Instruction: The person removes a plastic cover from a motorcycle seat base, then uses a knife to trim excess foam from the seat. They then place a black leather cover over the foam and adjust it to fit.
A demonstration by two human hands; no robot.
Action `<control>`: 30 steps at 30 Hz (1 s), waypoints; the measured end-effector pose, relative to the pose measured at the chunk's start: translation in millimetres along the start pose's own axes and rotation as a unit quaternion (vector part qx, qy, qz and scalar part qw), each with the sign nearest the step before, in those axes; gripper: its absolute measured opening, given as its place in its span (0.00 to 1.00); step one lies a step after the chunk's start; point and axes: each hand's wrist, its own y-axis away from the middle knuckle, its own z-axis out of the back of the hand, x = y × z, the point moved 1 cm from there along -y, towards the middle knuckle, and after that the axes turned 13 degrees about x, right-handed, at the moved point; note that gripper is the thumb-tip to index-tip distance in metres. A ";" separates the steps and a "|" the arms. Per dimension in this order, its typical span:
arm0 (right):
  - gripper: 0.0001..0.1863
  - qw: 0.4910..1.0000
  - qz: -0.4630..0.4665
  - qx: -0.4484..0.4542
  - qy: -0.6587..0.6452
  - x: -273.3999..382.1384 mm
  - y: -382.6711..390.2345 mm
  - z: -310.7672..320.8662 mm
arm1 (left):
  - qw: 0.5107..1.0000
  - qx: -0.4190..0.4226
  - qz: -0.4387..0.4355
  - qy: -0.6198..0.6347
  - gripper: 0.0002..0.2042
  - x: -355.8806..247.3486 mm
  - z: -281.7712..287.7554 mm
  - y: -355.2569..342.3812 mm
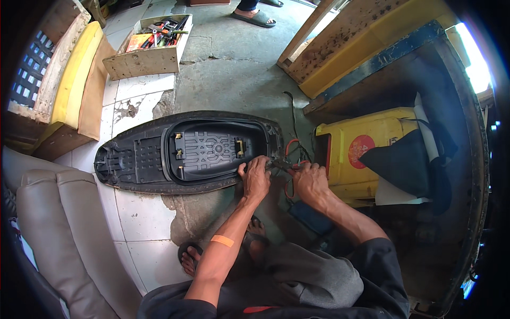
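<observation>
A black motorcycle seat (pixel 150 151) lies with its underside up on the floor, its ribbed plastic base and deep oval recess showing. My left hand (pixel 256 176) grips the seat's rim near its right end, thumb towards the recess. Beside it, my right hand (pixel 311 181) is closed around a dark tool (pixel 281 165) with a reddish handle, which looks like pliers. The tool's tip meets the seat's right end, but the contact point is too small to make out. Thin orange-red loops (pixel 290 144) show next to my right hand; their kind is unclear.
A wooden box of hand tools (pixel 142 64) stands at the upper left. To the right, a yellow container (pixel 340 135) with dark cloth (pixel 398 162) on it sits under a wooden frame. Brown padded upholstery (pixel 58 234) is at lower left. Another person's sandalled foot (pixel 257 18) appears at the top.
</observation>
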 end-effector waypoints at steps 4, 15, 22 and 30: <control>0.14 0.988 -0.072 0.104 0.085 47.1 0.4 31.2 | 1.000 0.017 0.014 0.002 0.23 7.1 2.7 -1.1; 0.27 0.785 -0.068 0.274 -0.551 -20.0 13.8 -15.5 | 0.997 0.029 -0.064 -0.008 0.25 23.0 8.9 7.5; 0.29 0.590 -0.042 0.285 -0.754 9.4 50.6 -61.5 | 0.996 0.047 -0.069 -0.025 0.25 40.6 -1.0 20.7; 0.31 0.827 -0.047 0.304 -0.470 34.9 52.6 -135.9 | 0.995 0.064 -0.075 -0.033 0.26 36.8 -5.8 21.5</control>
